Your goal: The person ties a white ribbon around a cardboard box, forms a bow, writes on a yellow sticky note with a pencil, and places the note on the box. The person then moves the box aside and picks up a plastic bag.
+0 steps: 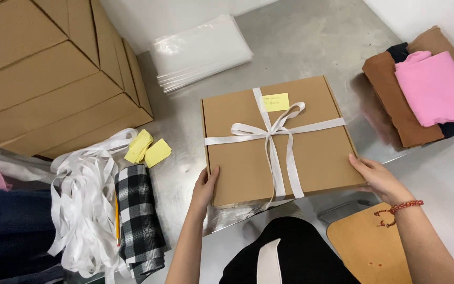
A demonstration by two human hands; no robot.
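A flat brown cardboard box lies on the steel table, tied crosswise with a white ribbon knotted in a bow. A small yellow sticky note is stuck on its lid near the far edge. My left hand grips the box's near left corner. My right hand, with a red bead bracelet on the wrist, holds the near right corner. The box's near edge overhangs the table edge slightly.
Stacked cardboard boxes stand at the far left. Clear plastic bags lie behind the box. Folded brown and pink clothes sit at right. Loose white ribbon, yellow notes, a pencil and plaid cloth lie at left.
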